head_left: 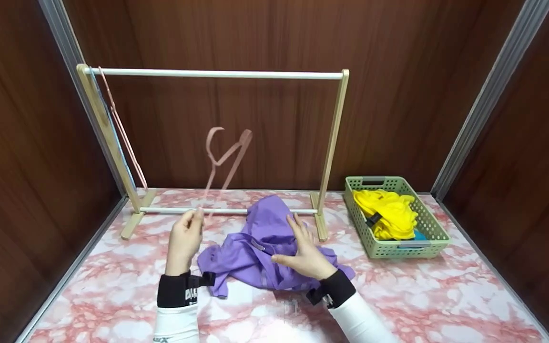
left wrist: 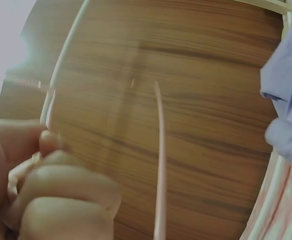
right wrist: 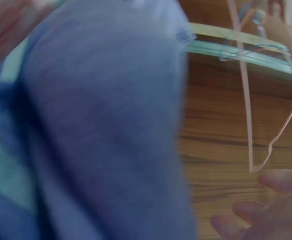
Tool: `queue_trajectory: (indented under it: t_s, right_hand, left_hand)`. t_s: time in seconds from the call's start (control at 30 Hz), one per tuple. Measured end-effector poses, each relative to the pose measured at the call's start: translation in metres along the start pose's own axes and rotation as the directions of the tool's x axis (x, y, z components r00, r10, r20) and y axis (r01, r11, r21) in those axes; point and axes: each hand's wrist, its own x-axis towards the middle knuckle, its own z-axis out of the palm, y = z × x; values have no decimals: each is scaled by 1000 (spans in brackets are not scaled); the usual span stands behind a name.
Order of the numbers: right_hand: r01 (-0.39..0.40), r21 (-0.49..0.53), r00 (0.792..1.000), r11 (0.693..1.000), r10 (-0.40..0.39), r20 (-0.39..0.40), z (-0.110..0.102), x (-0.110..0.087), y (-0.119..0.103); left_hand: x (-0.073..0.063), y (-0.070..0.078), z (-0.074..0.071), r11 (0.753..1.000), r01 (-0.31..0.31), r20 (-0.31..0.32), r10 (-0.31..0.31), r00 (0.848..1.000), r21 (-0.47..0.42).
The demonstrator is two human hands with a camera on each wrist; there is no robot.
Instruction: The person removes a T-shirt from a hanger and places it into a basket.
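My left hand (head_left: 188, 238) pinches a pink clothes hanger (head_left: 229, 153) between thumb and fingers. The hanger is held up, tilted, its hook toward the upper left, slightly blurred. In the left wrist view one bar of the hanger (left wrist: 161, 165) runs beside the curled fingers. A crumpled purple garment (head_left: 267, 226) lies on the table, bunched up toward the back. Over its right side is my right hand (head_left: 305, 255), fingers spread and holding nothing; whether it touches the cloth I cannot tell. In the right wrist view the garment (right wrist: 110, 115) fills the left side.
Behind stands a wooden rack with a white top rail (head_left: 217, 74). Blue and pink hangers (head_left: 119, 128) hang at its left end. To the right a green basket (head_left: 434, 224) holds a yellow garment (head_left: 389, 214) and something blue. Brown wood-grain panels enclose the marbled table.
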Motion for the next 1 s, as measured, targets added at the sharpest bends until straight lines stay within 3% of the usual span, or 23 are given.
queue_trajectory:
  t_s: [0.17, 0.33, 0.5, 0.67, 0.83, 1.0]
  right_hand:
    - [-46, -178, 999, 983, 50, 17, 11, 2, 7]
    - [-88, -311, 994, 946, 103, 33, 20, 10, 12]
    - [-76, -417, 993, 906, 107, 52, 22, 23, 19]
    - [-74, -499, 986, 864, 137, 91, 24, 35, 28]
    - [-75, -563, 968, 823, 196, 158, 29, 43, 38]
    - [-72, -580, 942, 812, 246, 227, 32, 47, 41]
  left_hand:
    - [2, 12, -5, 986, 45, -51, -54, 997, -158]
    - [16, 32, -9, 980, 14, -78, -30, 997, -200]
    - [39, 54, -12, 970, -43, -94, 21, 995, -241]
    - [68, 75, -18, 953, -58, -126, 21, 992, -296]
    - [97, 90, -23, 935, -13, -141, -40, 989, -355]
    - [120, 99, -28, 911, 57, -147, -127, 981, -408]
